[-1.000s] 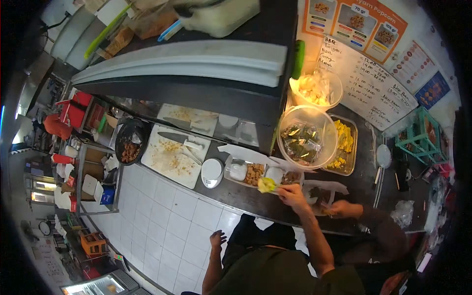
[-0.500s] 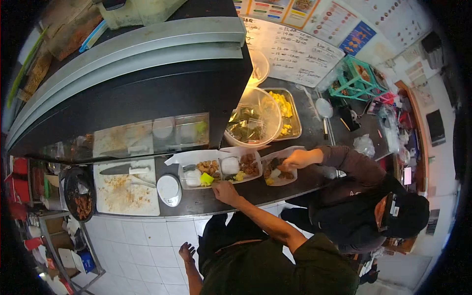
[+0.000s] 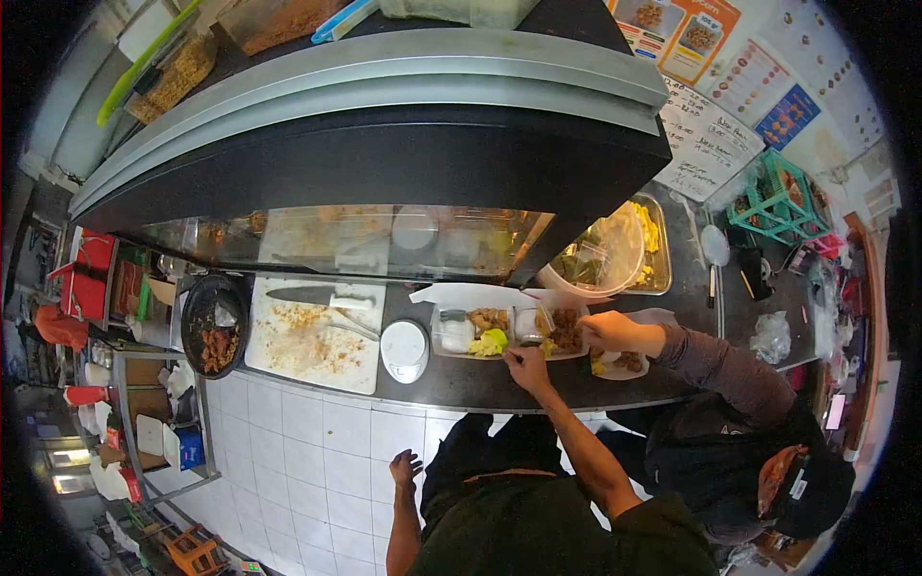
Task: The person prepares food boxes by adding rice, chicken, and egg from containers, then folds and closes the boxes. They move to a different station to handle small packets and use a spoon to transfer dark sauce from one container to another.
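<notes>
My right hand [image 3: 528, 370] is at the front edge of the paper food boxes, its fingers pinched together. What they hold, if anything, is too small to make out. Just left of it, the first box [image 3: 438, 331] contains white rice [image 3: 455, 336], brown meat pieces [image 3: 492, 319] and green lettuce [image 3: 491, 343]. Beyond my fingertips, the second box holds rice [image 3: 529, 324] and dark brown meat [image 3: 567, 331]. My left hand [image 3: 406, 468] hangs low over the floor tiles, fingers apart and holding nothing.
A co-worker's hand [image 3: 619, 333] reaches over the boxes at right. Left along the counter are a white scale [image 3: 404, 352], a cutting board [image 3: 317, 370] with a knife [image 3: 317, 296], and a black pan [image 3: 213, 326]. A glass display case [image 3: 384, 173] overhangs the back.
The view has swung left, so the counter items appear farther right. The co-worker's hand has moved from the third box toward the second. My right hand stays at the boxes' front edge.
</notes>
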### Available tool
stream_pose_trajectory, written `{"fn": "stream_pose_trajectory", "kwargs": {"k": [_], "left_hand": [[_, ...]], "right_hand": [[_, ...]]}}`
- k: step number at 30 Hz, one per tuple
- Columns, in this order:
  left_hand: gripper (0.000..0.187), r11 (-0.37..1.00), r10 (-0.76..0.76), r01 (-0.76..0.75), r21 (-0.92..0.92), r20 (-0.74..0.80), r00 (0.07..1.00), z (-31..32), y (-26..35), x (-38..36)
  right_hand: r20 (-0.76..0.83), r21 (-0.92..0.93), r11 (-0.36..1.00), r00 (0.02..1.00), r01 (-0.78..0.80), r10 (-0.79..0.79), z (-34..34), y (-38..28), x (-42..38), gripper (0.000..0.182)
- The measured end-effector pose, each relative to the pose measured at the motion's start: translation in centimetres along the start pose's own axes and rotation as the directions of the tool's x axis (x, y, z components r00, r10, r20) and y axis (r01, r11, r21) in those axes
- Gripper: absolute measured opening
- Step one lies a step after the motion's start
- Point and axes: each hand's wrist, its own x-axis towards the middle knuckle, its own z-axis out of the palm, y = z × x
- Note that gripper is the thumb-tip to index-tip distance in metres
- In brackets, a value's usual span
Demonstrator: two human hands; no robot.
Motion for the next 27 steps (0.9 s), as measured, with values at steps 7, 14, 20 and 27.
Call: {"fn": "stream_pose_trajectory", "kwargs": {"k": [7, 14, 20, 27], "left_hand": [[0.046, 0.999, -0.037, 0.038, -0.008, 0.014, 0.999, -1.4, -2.7, 0.2], [0.044, 0.998, -0.028, 0.027, 0.061, 0.012, 1.000, 0.3, -1.3, -1.6], [0.041, 0.998, 0.059, -0.059, 0.007, 0.040, 0.997, 0.4, -1.9, -1.8], [0.044, 0.998, 0.055, -0.052, -0.047, 0.054, 0.997, -0.7, -4.6, -1.8]], "right_hand": [[-0.013, 0.127, 0.983, 0.991, -0.132, 0.135, -0.7, -0.7, -0.4, 0.018], [-0.004, -0.090, 0.977, 0.981, 0.194, -0.195, -1.5, -3.3, -0.3, 0.009], [0.037, -0.060, 0.988, 0.989, 0.144, -0.142, -0.6, -2.8, 0.0, 0.008], [-0.016, 0.100, 0.987, 0.992, -0.126, 0.128, 0.0, 0.7, -0.8, 0.020]]}}
